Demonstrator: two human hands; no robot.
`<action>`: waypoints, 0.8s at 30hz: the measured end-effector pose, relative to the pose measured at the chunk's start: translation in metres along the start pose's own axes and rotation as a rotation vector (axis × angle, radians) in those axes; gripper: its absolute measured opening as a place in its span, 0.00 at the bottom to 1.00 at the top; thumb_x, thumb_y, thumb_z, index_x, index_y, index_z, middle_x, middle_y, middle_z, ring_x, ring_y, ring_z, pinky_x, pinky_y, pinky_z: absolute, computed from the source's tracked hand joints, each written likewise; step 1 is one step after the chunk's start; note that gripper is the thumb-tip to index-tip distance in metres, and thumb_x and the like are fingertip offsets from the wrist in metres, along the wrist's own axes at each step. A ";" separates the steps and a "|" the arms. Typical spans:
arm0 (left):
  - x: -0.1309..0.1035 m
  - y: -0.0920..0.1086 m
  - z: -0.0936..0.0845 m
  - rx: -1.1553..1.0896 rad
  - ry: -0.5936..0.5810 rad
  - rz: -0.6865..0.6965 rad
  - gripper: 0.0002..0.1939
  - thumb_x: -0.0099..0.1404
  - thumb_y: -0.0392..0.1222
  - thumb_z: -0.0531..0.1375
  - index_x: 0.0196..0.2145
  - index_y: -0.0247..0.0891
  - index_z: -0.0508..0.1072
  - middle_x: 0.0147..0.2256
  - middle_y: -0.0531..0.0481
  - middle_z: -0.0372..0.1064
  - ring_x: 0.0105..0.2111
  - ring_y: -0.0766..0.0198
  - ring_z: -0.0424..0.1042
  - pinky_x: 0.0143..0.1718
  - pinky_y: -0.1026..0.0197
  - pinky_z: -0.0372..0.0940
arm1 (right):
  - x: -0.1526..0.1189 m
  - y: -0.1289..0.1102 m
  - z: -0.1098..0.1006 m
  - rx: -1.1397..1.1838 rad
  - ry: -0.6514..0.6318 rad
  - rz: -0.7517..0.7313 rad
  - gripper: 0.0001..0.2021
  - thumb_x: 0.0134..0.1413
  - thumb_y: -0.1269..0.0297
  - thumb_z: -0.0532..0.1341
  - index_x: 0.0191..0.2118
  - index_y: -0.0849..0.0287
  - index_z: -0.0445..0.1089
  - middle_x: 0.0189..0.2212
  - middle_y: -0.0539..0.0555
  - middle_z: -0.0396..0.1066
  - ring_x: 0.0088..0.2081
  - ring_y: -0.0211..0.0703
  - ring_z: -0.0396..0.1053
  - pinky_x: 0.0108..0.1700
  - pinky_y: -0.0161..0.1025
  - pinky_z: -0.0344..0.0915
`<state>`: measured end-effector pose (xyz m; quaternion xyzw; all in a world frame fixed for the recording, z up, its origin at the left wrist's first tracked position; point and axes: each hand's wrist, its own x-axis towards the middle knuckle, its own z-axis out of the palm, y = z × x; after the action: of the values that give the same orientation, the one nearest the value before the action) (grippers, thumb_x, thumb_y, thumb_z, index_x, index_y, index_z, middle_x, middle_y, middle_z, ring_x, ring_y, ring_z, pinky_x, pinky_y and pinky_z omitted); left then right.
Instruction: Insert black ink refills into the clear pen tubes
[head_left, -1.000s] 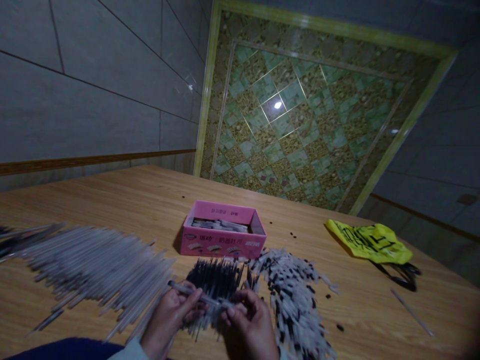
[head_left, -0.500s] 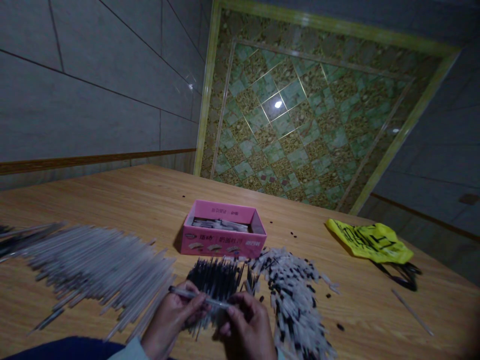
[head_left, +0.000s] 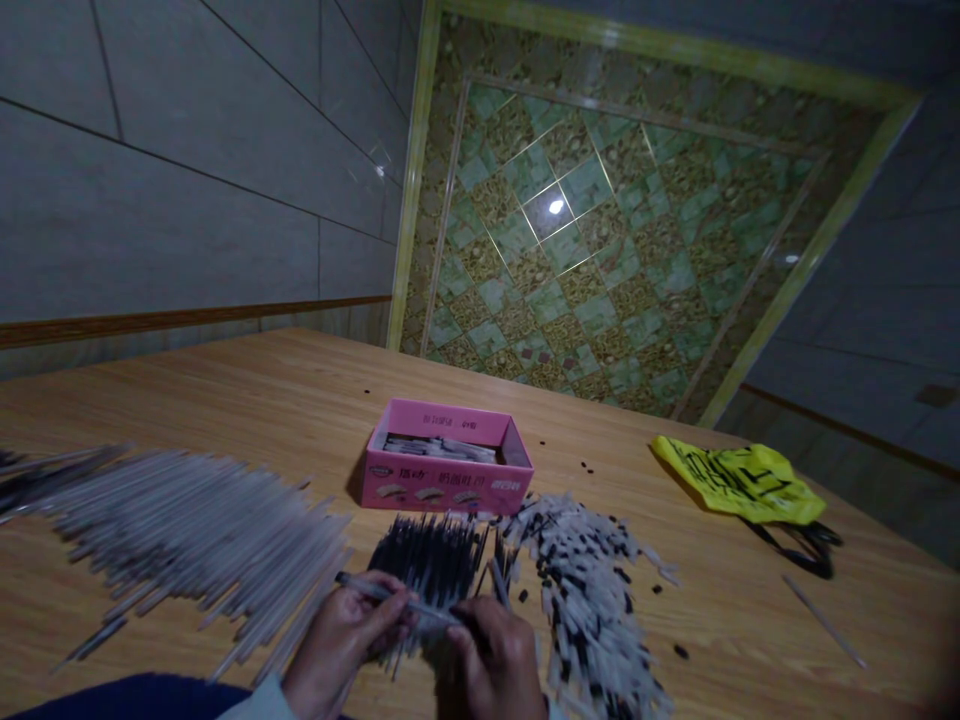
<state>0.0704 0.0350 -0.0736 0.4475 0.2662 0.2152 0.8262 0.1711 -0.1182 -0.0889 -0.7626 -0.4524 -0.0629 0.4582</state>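
Between my two hands, over the front of the table, a slim translucent pen (head_left: 431, 608) with a dark left end lies almost level. My left hand (head_left: 352, 625) pinches it near the dark end. At its other end the fingers of my right hand (head_left: 496, 650) close round the tip, hiding it. Just beyond my hands lies a pile of dark pen refills (head_left: 431, 555). Clear pen barrels (head_left: 202, 530) are heaped to the left. On the right are many small clear pen caps mixed with black plugs (head_left: 592, 600).
Behind the refills stands a pink box (head_left: 450, 483) with pens lying in it. A yellow bag (head_left: 739, 480) with black straps lies at the right, near a single thin tube (head_left: 825, 622). Loose black bits dot the wooden table (head_left: 285, 400); tiled walls rise beyond its edge.
My right hand has turned slightly and moved a little left along the pen, its fingers closing further over the tip. My left hand has stayed nearly still.
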 end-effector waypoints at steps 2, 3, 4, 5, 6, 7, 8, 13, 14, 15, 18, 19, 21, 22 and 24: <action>0.001 -0.001 -0.001 0.000 -0.007 0.000 0.18 0.38 0.44 0.72 0.23 0.34 0.70 0.21 0.48 0.75 0.21 0.65 0.73 0.24 0.67 0.66 | 0.000 0.000 0.002 0.039 0.019 0.065 0.12 0.54 0.56 0.56 0.31 0.56 0.73 0.26 0.55 0.73 0.29 0.45 0.71 0.32 0.36 0.66; 0.001 -0.001 -0.001 -0.001 -0.010 0.004 0.18 0.38 0.44 0.72 0.23 0.34 0.70 0.21 0.48 0.75 0.21 0.65 0.73 0.24 0.67 0.66 | 0.000 0.000 0.003 0.067 0.023 0.100 0.12 0.53 0.55 0.57 0.30 0.56 0.73 0.26 0.55 0.73 0.29 0.45 0.71 0.31 0.36 0.66; 0.001 -0.001 -0.001 -0.001 -0.012 0.009 0.17 0.39 0.44 0.72 0.23 0.34 0.70 0.21 0.49 0.75 0.21 0.66 0.73 0.24 0.67 0.66 | 0.000 0.000 0.004 0.109 0.018 0.138 0.12 0.51 0.55 0.58 0.29 0.56 0.73 0.24 0.54 0.73 0.28 0.45 0.71 0.29 0.35 0.66; 0.001 -0.001 -0.001 -0.001 -0.011 0.018 0.17 0.39 0.44 0.72 0.23 0.34 0.70 0.20 0.49 0.75 0.21 0.66 0.72 0.24 0.67 0.65 | 0.001 0.000 0.005 0.167 0.004 0.181 0.13 0.51 0.54 0.59 0.28 0.57 0.73 0.22 0.54 0.73 0.26 0.45 0.71 0.27 0.35 0.66; 0.001 -0.001 -0.001 -0.002 -0.011 0.025 0.17 0.39 0.43 0.72 0.23 0.34 0.71 0.21 0.49 0.75 0.21 0.66 0.72 0.24 0.67 0.65 | 0.001 -0.001 0.007 0.243 -0.018 0.229 0.13 0.50 0.53 0.59 0.27 0.57 0.72 0.19 0.53 0.71 0.23 0.44 0.71 0.23 0.34 0.65; 0.001 -0.001 -0.001 -0.003 -0.011 0.033 0.16 0.40 0.43 0.72 0.23 0.34 0.70 0.21 0.49 0.75 0.21 0.66 0.72 0.24 0.67 0.65 | 0.002 -0.002 0.009 0.336 -0.040 0.277 0.14 0.50 0.51 0.59 0.26 0.58 0.72 0.16 0.51 0.70 0.19 0.43 0.70 0.20 0.33 0.62; 0.000 -0.002 -0.002 -0.002 -0.015 0.038 0.16 0.40 0.43 0.72 0.23 0.34 0.70 0.21 0.49 0.76 0.21 0.66 0.72 0.24 0.67 0.65 | 0.002 -0.003 0.011 0.436 -0.055 0.321 0.16 0.49 0.50 0.59 0.25 0.58 0.71 0.13 0.50 0.67 0.16 0.42 0.68 0.16 0.32 0.60; -0.001 -0.003 -0.002 0.039 -0.068 0.105 0.14 0.42 0.42 0.71 0.22 0.35 0.71 0.24 0.49 0.77 0.20 0.66 0.72 0.23 0.66 0.65 | 0.004 -0.006 0.017 0.791 -0.065 0.433 0.19 0.44 0.48 0.64 0.23 0.61 0.67 0.09 0.49 0.64 0.09 0.37 0.62 0.11 0.29 0.51; -0.001 -0.002 -0.003 0.052 -0.076 0.124 0.14 0.42 0.42 0.71 0.22 0.35 0.71 0.25 0.48 0.77 0.21 0.66 0.72 0.23 0.66 0.65 | 0.004 -0.007 0.016 0.815 -0.077 0.445 0.19 0.43 0.48 0.64 0.22 0.61 0.67 0.09 0.49 0.65 0.08 0.36 0.61 0.11 0.28 0.51; -0.001 -0.002 -0.003 0.063 -0.085 0.137 0.13 0.42 0.42 0.71 0.22 0.34 0.71 0.25 0.48 0.77 0.21 0.66 0.72 0.23 0.66 0.65 | 0.005 -0.007 0.015 0.832 -0.092 0.455 0.19 0.43 0.48 0.65 0.22 0.61 0.66 0.10 0.49 0.65 0.08 0.35 0.60 0.10 0.27 0.49; -0.002 -0.001 -0.003 0.085 -0.114 0.152 0.14 0.42 0.43 0.71 0.22 0.34 0.71 0.24 0.48 0.76 0.20 0.65 0.72 0.23 0.65 0.65 | 0.006 -0.005 0.011 0.870 -0.131 0.472 0.21 0.41 0.47 0.66 0.21 0.62 0.65 0.09 0.49 0.65 0.07 0.32 0.58 0.09 0.26 0.46; -0.001 -0.001 -0.003 0.089 -0.118 0.155 0.14 0.42 0.43 0.71 0.22 0.35 0.71 0.24 0.48 0.76 0.20 0.64 0.72 0.23 0.64 0.65 | 0.007 -0.004 0.010 0.884 -0.144 0.478 0.22 0.40 0.46 0.66 0.20 0.62 0.65 0.09 0.49 0.64 0.07 0.32 0.57 0.09 0.25 0.45; 0.001 -0.002 -0.003 0.108 -0.125 0.160 0.14 0.43 0.44 0.70 0.22 0.35 0.71 0.23 0.48 0.75 0.20 0.64 0.72 0.23 0.64 0.65 | 0.007 -0.002 0.012 0.903 -0.166 0.493 0.23 0.39 0.45 0.66 0.20 0.63 0.65 0.08 0.48 0.62 0.07 0.31 0.56 0.09 0.25 0.44; 0.002 -0.003 -0.003 0.121 -0.129 0.164 0.14 0.43 0.45 0.70 0.23 0.35 0.71 0.23 0.48 0.75 0.20 0.64 0.72 0.23 0.64 0.65 | 0.007 -0.001 0.013 0.908 -0.168 0.504 0.23 0.38 0.44 0.66 0.20 0.63 0.65 0.08 0.48 0.62 0.07 0.30 0.55 0.09 0.25 0.43; 0.006 -0.004 -0.004 0.177 -0.120 0.168 0.16 0.45 0.47 0.69 0.26 0.35 0.71 0.22 0.49 0.74 0.21 0.63 0.72 0.23 0.64 0.64 | 0.007 0.001 0.016 0.901 -0.151 0.515 0.23 0.39 0.44 0.66 0.21 0.63 0.65 0.08 0.47 0.61 0.07 0.30 0.54 0.09 0.25 0.43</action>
<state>0.0728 0.0392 -0.0802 0.5514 0.1958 0.2324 0.7769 0.1706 -0.1015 -0.0947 -0.5790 -0.2641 0.3078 0.7073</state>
